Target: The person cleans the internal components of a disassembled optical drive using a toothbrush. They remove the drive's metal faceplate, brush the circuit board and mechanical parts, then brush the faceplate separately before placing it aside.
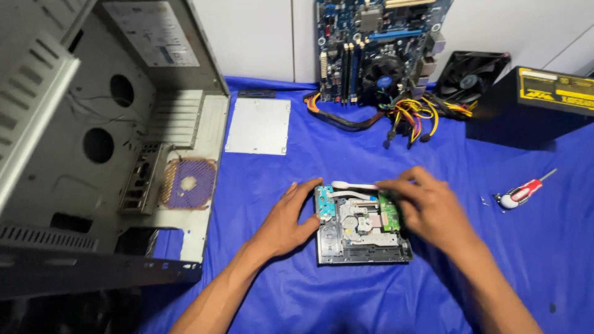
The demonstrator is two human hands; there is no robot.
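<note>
Both your hands are on the opened disc drive [362, 224].
Your left hand [286, 219] lies open against the drive's left edge; your right hand [427, 207] presses curled fingers on its green board. A screwdriver [523, 192] lies right of the drive.

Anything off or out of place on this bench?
Mostly teardown clutter. The optical drive lies with its cover off, mechanism exposed, left hand and right hand at its sides. The motherboard leans upright against the wall, cables spilling loose onto the blue cloth.
</note>
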